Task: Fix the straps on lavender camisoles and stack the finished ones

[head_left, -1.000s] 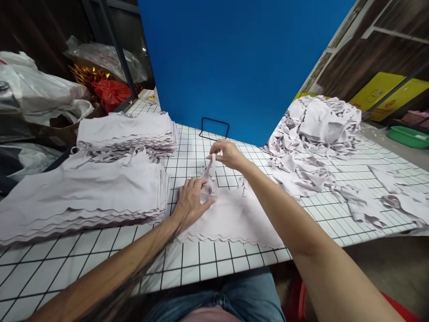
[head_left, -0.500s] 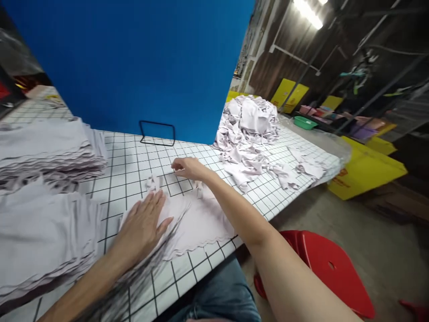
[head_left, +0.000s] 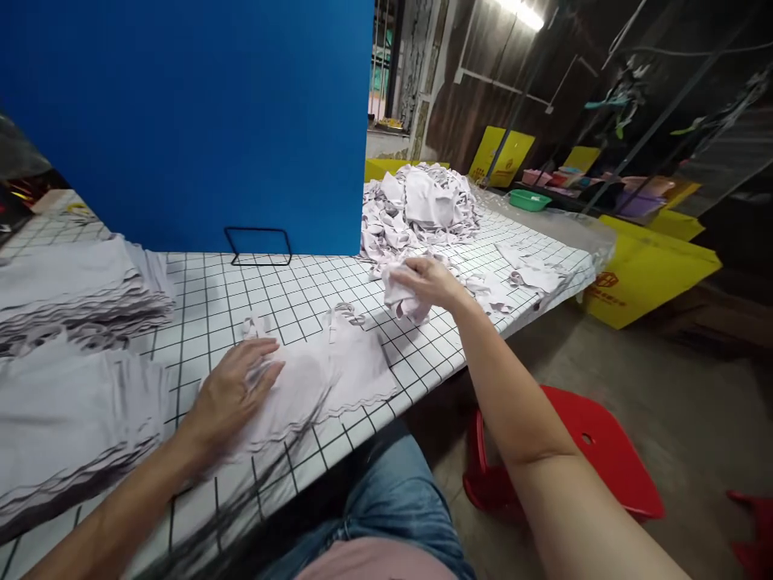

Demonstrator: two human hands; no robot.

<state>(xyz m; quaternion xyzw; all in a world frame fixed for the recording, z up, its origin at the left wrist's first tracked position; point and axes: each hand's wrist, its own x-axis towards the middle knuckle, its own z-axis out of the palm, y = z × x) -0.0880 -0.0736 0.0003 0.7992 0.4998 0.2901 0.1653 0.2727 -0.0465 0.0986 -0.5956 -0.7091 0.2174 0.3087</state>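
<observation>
A pale pinkish-white strappy top [head_left: 356, 366] lies flat in front of me, its straps pointing away and its wavy hem toward the table's near edge. My left hand [head_left: 235, 391] is over its left part, fingers bent but apart, holding nothing. Off to the right, my right hand [head_left: 431, 282] grips a crumpled pale garment [head_left: 403, 296] by its upper part, beside the loose heap [head_left: 431, 201]. Folds hide what kind of garment this is.
Two neat stacks of similar garments, a rear one [head_left: 72, 278] and a front one [head_left: 72, 411], stand at the left. A blue board [head_left: 199, 121] on a black wire stand [head_left: 258, 246] rises behind. A red stool [head_left: 604, 451] is at my right.
My right hand has moved right toward the heap and now holds a crumpled garment. My left hand has lifted from lying flat and bent its fingers. The view has shifted right.
</observation>
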